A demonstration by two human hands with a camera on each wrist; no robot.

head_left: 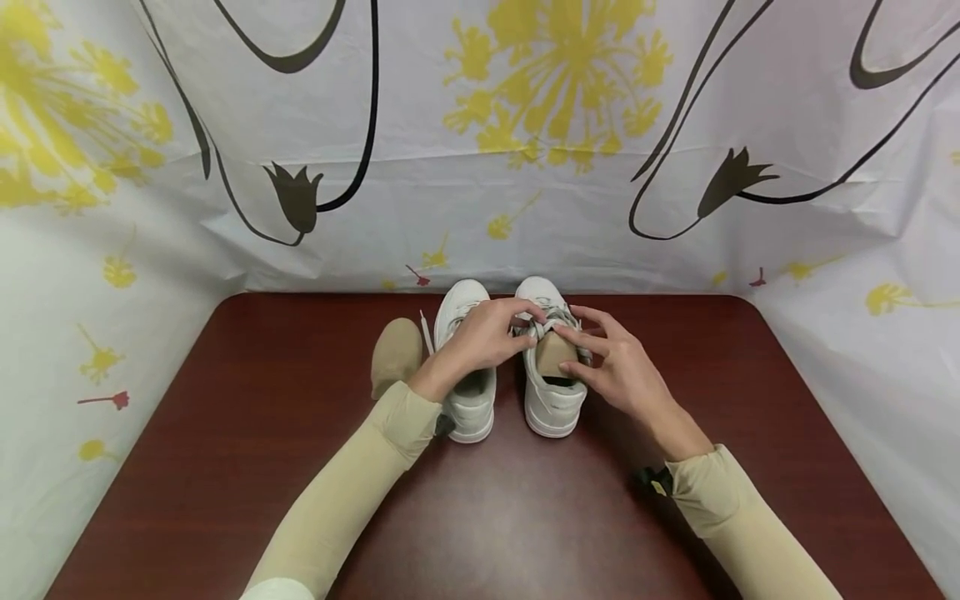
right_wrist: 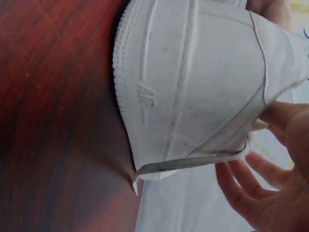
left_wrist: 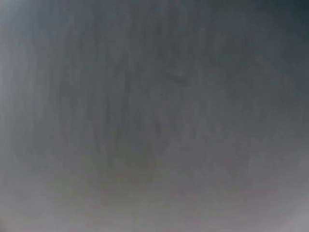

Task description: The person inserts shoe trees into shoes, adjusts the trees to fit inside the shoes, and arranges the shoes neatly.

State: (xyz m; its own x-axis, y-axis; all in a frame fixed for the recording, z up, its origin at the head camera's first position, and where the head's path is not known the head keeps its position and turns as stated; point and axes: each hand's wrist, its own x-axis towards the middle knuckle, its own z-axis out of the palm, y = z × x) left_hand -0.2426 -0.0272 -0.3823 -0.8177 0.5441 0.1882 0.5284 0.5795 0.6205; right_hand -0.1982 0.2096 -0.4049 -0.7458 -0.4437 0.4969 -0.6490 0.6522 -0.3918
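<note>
Two white lace-up sneakers stand side by side, toes toward the back, in the head view. Both hands work at the laces of the right sneaker. My left hand reaches across the left sneaker and pinches the shoelace between thumb and forefinger. From the other side, my right hand has its fingers spread, forefinger at the lace and thumb beside a tan insert in the shoe's opening. Along the shoe's side a loose lace end hangs beneath the right fingers. The left wrist view is only a grey blur.
A second tan, rounded insert lies on the dark red-brown table, left of the sneakers. A white lace end sticks up beside it. Patterned white sheeting hangs right behind the table's back edge and at both sides.
</note>
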